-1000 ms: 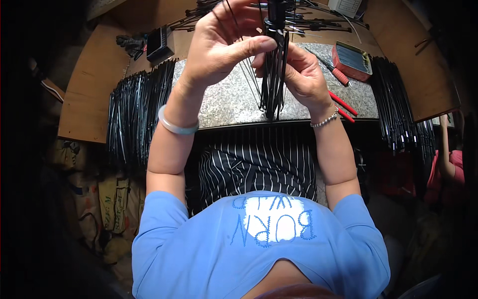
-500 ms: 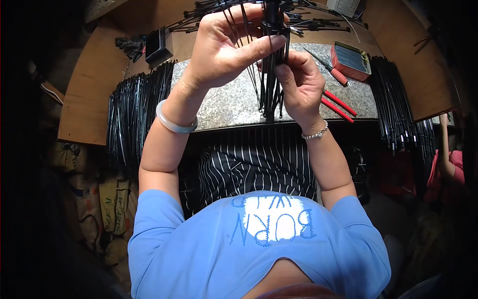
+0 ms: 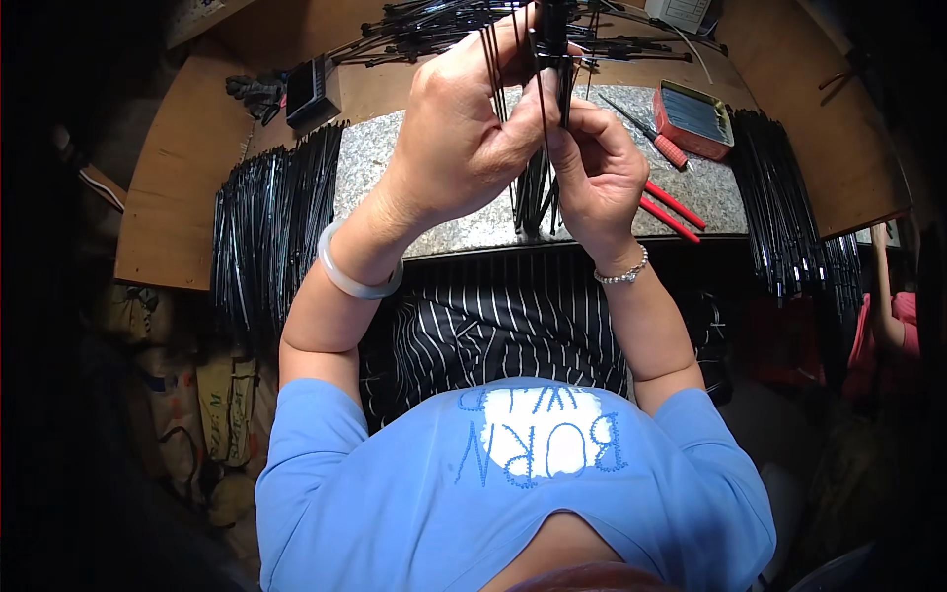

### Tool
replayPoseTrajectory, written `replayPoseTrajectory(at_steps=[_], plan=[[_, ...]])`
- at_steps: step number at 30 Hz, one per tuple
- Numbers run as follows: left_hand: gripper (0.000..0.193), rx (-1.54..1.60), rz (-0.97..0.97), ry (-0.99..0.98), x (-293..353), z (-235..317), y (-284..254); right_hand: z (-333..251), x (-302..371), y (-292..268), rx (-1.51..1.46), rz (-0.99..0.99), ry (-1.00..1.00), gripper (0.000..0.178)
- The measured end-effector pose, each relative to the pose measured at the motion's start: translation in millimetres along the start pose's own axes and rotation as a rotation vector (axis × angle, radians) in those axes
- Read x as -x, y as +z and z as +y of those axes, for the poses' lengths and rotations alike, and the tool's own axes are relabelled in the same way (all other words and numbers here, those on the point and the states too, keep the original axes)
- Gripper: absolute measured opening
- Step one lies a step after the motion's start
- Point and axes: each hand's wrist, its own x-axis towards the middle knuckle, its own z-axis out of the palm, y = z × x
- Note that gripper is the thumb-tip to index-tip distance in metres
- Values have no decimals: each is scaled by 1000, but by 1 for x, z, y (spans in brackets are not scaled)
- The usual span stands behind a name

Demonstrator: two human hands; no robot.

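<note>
An umbrella frame (image 3: pixel 534 202) of thin black ribs round a dark shaft stands upright in front of me at the top middle. My left hand (image 3: pixel 473 138) is closed round its upper part by the black hub, thumb pointing at the ribs, and several thin ribs pass across the fingers. Just below and to the right, my right hand (image 3: pixel 602 178) pinches at the ribs between thumb and fingers; whatever lies between those fingertips is hidden. The lower ends of the frame hang over the speckled stone slab (image 3: pixel 434 232) near its front edge.
Bundles of black umbrella ribs hang over the bench at left (image 3: pixel 276 217) and right (image 3: pixel 779 197); more ribs (image 3: pixel 424 39) lie behind. Red-handled pliers (image 3: pixel 673 209), a red-gripped tool (image 3: pixel 669 148), a red tin of thin pieces (image 3: pixel 695 118) and a dark box (image 3: pixel 314 91) sit around the slab.
My left hand has turned and come slightly down and right, its thumb closer to the right fingertips. The frame's top has shifted a little right; my right hand has barely moved.
</note>
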Motion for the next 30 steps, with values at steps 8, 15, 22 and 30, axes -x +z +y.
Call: replayPoseTrajectory(at_steps=[8, 15, 22, 30], plan=[[38, 427, 87, -67, 3, -11, 14, -3, -1, 1, 107, 0, -13, 14], [38, 585, 212, -6, 9, -6, 28, -9, -5, 1, 326, -63, -57, 14], [39, 359, 227, -30, 9, -7, 25, -16, 3, 6, 289, -83, 50, 14], [42, 427, 256, 47, 12, -15, 29, -12, 5, 9, 155, 27, 18, 23]])
